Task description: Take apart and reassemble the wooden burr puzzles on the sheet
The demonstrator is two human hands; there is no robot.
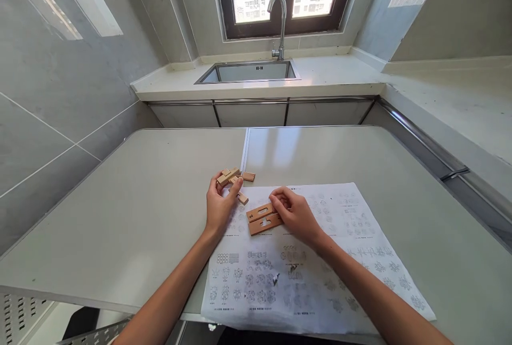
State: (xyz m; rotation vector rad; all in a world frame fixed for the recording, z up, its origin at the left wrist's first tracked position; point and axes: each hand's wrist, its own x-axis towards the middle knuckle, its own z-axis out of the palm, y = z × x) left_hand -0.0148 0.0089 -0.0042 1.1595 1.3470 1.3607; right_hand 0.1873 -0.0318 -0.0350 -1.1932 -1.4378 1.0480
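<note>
My left hand [221, 207] is closed around a small cluster of interlocked wooden puzzle blocks [229, 175], held low over the upper left of the printed sheet. Just below its fingers, a short wooden stick [242, 198] lies angled on the paper. A flat wooden block [248, 176] rests behind, on the tabletop. Two brown wooden slats with cut-out slots lie side by side: an upper slat [253, 214] and a lower slat [256, 228]. At their right end is my right hand [296, 214], its fingers curled in a pinch on the upper slat; the fingers hide that end.
A large printed instruction sheet [312, 302] with rows of diagrams and small tears covers the table's near middle. The pale table [120, 217] has a seam down its far half. Beyond it are a counter [332, 75], a sink [256, 71] and a faucet [282, 25].
</note>
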